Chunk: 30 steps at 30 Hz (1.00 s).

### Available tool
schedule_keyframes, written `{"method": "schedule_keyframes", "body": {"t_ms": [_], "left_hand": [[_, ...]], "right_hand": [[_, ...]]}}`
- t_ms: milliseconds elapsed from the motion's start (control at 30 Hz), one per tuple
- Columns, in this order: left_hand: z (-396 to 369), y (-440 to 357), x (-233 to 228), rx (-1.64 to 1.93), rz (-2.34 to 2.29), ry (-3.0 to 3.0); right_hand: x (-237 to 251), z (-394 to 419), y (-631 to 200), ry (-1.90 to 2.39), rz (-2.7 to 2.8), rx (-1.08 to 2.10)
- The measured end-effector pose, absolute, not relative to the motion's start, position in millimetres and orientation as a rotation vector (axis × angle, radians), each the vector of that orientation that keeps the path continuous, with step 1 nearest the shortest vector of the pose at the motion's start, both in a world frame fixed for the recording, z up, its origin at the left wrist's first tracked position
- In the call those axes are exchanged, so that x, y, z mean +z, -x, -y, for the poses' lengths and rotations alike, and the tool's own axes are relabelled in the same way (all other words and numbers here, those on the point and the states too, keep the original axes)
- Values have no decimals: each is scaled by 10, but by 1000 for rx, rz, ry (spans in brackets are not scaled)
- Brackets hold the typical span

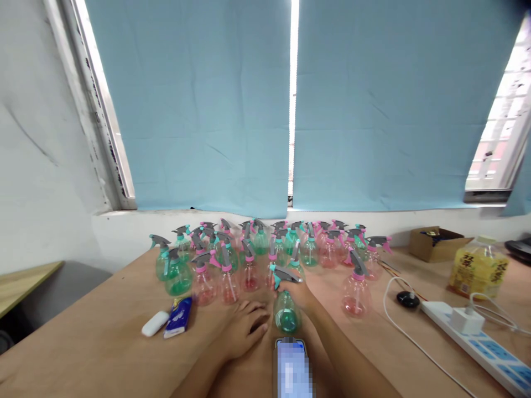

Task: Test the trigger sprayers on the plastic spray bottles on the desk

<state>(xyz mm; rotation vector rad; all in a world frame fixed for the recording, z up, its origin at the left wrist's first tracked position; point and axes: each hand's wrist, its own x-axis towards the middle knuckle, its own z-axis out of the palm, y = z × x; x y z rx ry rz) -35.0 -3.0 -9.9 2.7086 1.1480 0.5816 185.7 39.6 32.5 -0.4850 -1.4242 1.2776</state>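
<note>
Green spray bottle (286,315) stands near the table's (103,342) near edge, just beyond a phone (292,367), its gray trigger head on top. The right hand (301,296) wraps around the bottle's neck and shoulder from behind, fingers curled shut on it; the left hand (244,329) rests flat on the wood just beside it, fingers loosely spread, holding nothing. The bottle looks like thin, empty plastic: likely light, fairly stiff, smooth-sided, best taken at the narrow neck under the trigger. Its long axis runs upright, the nozzle pointing left. To the left lie a white case (155,323) and a blue packet (178,317). Farther back, a crowd of green and pink spray bottles (265,251) fills the table's far side. Toward the right edge sit a power strip (477,337), a yellow jug (479,268) and a cardboard box (437,243).
</note>
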Motion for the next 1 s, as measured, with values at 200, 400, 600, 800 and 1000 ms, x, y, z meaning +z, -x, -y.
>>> {"method": "schedule_keyframes", "body": {"t_ms": [200,400,600,800,1000], "left_hand": [[35,349,-65,585,-1122,-2711],[33,334,-55,571,-1121,-2678],[47,336,-40,593,-1123,-2663],[41,344,-33,581,-1136,-2653],[50,335,-22,589,-1123,-2664]], "right_hand": [[311,-206,-1967,682,1355,1015],[240,-27,-2324,1222,1171,559],[181,-146,-2517,1464,1063,169],[12,-488,-2628,1338,1164,34],[-114,-673,-2704,1226,1220,-52]]}}
